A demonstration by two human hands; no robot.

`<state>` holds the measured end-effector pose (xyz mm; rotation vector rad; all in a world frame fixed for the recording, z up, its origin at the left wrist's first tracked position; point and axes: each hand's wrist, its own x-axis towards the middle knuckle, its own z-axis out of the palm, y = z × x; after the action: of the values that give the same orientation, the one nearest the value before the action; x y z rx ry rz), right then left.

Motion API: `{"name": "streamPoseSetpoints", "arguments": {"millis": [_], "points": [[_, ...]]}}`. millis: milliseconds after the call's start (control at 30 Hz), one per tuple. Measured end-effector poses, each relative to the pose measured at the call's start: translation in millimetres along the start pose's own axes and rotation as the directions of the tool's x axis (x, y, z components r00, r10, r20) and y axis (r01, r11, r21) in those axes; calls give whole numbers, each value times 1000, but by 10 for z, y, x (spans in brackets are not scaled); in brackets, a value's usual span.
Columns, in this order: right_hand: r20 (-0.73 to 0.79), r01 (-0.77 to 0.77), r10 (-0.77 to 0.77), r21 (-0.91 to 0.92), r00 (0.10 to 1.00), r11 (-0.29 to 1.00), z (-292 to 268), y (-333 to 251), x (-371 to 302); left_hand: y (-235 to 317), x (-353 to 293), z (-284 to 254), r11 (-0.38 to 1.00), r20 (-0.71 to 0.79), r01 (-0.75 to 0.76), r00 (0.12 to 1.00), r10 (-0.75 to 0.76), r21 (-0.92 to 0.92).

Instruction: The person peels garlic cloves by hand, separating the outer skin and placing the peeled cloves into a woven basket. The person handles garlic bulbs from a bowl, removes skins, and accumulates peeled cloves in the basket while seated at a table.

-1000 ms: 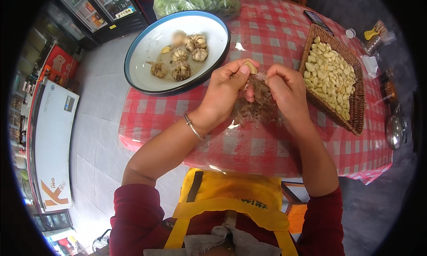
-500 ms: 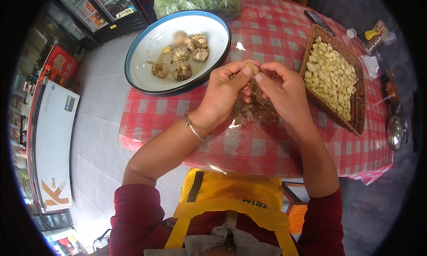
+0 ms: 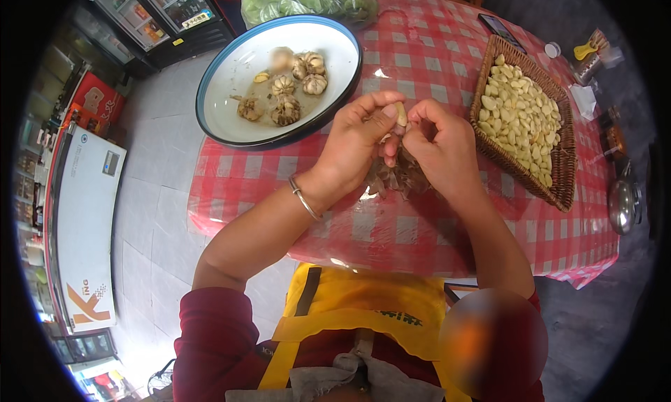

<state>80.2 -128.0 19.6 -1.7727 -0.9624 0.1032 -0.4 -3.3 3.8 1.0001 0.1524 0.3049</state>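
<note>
Between my two hands is a garlic clove [image 3: 401, 113], pale with some skin on its lower end. My left hand [image 3: 356, 133] grips it with thumb and forefinger. The fingertips of my right hand [image 3: 445, 142] are pinched together at the clove's lower end; whatever they hold is too small to make out. Beneath the hands lies a heap of brown garlic skins [image 3: 400, 177], partly hidden by them. To the left, a white enamel basin [image 3: 231, 88] with a blue rim holds several garlic bulbs [image 3: 314, 84]. A wicker basket [image 3: 521, 170] of peeled cloves [image 3: 521, 112] stands on the right.
A red-and-white checked cloth under clear plastic covers the table [image 3: 349, 238]. At the far side sit a bag of green vegetables [image 3: 307, 2] and a phone [image 3: 502, 32]. Along the right edge are a white lid [image 3: 552, 50], a toothpick holder [image 3: 587, 67] and a metal pot [image 3: 622, 206].
The clove has turned from lying across my fingertips to standing more upright in my left hand. My right thumb and fingers have drawn off its top and down to its lower end.
</note>
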Motion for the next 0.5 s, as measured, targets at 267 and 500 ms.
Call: {"name": "streamPoseSetpoints", "arguments": {"millis": [267,500], "points": [[-44,44,-44,13,998,999,22,-24,-13,-3,-16,11,973,-1,-66,998,68,223],[21,-18,13,252,1000,967,-3,140,37,-3,-34,45,964,34,-84,996,78,251]]}}
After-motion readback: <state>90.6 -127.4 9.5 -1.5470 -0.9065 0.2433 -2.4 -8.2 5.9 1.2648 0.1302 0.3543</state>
